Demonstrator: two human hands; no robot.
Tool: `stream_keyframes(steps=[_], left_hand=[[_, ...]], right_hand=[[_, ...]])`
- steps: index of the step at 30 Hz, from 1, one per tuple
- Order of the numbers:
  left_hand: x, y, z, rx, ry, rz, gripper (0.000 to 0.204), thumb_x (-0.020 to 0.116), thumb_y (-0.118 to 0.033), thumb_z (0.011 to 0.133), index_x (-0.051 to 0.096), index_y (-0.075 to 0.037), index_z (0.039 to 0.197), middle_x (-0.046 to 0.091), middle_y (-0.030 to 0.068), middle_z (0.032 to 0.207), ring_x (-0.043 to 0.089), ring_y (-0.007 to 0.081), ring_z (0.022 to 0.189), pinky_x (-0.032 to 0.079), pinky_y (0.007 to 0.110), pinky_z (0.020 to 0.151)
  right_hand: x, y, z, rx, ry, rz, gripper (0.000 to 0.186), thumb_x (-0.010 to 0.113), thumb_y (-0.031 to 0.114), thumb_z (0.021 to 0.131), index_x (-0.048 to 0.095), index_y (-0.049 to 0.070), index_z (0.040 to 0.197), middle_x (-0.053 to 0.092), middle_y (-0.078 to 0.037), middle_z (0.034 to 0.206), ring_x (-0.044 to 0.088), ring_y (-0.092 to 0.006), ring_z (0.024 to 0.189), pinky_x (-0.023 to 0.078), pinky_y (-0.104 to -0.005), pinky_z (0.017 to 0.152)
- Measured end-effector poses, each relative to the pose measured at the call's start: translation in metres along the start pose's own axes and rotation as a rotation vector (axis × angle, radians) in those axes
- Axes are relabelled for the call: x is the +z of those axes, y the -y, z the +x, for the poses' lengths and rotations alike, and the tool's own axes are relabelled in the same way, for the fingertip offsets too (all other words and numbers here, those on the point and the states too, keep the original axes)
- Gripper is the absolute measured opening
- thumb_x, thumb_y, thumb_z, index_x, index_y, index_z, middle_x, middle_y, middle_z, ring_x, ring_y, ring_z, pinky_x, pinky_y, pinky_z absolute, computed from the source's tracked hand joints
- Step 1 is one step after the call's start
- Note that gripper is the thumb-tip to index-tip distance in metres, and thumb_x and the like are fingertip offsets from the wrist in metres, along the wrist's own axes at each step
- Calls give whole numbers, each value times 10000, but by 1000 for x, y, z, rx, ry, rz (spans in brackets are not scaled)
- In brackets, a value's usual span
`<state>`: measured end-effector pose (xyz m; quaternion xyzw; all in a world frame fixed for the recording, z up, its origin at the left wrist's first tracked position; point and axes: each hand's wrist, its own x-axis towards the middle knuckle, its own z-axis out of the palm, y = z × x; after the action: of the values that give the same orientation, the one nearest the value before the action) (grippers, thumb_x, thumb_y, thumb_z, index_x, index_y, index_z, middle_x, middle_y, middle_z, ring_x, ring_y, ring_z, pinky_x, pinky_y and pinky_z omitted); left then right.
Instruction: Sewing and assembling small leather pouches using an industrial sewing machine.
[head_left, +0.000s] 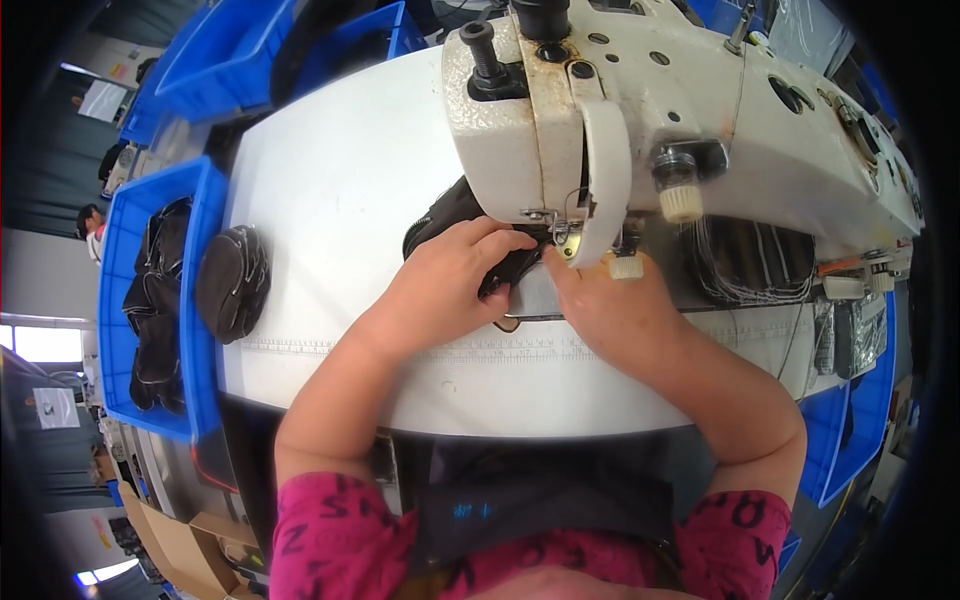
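Note:
A black zippered pouch [455,208] lies on the white table under the head of a sewing machine [520,150], partly behind it. My left hand [445,285] is closed on the pouch's near edge, its fingertips just left of the presser foot [562,236]. From the other side my right hand [620,310] pinches the same edge close to the needle area, its fingers partly behind the machine's white guard [605,180]. A small loop [508,323] pokes out below my left fingers. The spot right under the needle is hidden.
Left of the machine sits a stack of round black pieces [233,284], beside a blue bin [205,380] of black pouches. More black pieces with white thread edges [755,262] lie right, under the machine arm. A printed ruler strip [400,350] crosses the table. Another blue bin [225,60] stands behind.

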<state>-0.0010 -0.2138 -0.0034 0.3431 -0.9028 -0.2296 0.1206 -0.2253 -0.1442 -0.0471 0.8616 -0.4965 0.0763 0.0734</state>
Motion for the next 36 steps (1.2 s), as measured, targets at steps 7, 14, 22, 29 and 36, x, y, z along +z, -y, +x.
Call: stream_keyframes(steps=[7, 14, 22, 29, 36], left_hand=[[7, 3, 0, -78, -43, -225, 386, 650, -84, 811, 739, -38, 1185, 697, 125, 1149, 715, 333, 919, 599, 413, 838], [15, -15, 0, 10, -42, 27, 456, 653, -102, 812, 723, -53, 1260, 652, 108, 1038, 685, 291, 966, 587, 403, 807], [20, -20, 2, 4, -42, 121, 564, 708, -112, 734, 714, -53, 1296, 678, 138, 1019, 676, 317, 979, 567, 433, 790], [19, -13, 2, 258, -176, 330, 494, 700, -152, 781, 721, 14, 1246, 614, 70, 1193, 563, 246, 1123, 504, 374, 920], [27, -20, -1, 122, -114, 242, 504, 712, -170, 783, 713, 27, 1247, 614, 88, 1299, 569, 252, 1157, 473, 392, 1011]], right_hand=[[-2, 3, -3, -59, -63, 81, 520, 723, 116, 772, 699, 34, 1284, 639, 18, 585, 654, -184, 526, 463, -349, 537], [-10, 6, -1, -92, 19, 86, 407, 711, 123, 771, 689, -18, 1152, 687, -16, 661, 687, -182, 578, 477, -351, 545], [-11, 6, -1, -87, 4, 119, 377, 700, 104, 775, 687, -11, 1133, 694, -44, 706, 694, -218, 616, 521, -375, 566], [-12, 5, 0, -92, -19, 96, 382, 706, 85, 754, 703, -15, 1122, 677, -73, 739, 698, -250, 676, 547, -388, 580], [-14, 4, -2, -75, -54, 81, 365, 711, 89, 745, 714, 0, 1099, 675, -62, 719, 696, -241, 665, 534, -377, 567]])
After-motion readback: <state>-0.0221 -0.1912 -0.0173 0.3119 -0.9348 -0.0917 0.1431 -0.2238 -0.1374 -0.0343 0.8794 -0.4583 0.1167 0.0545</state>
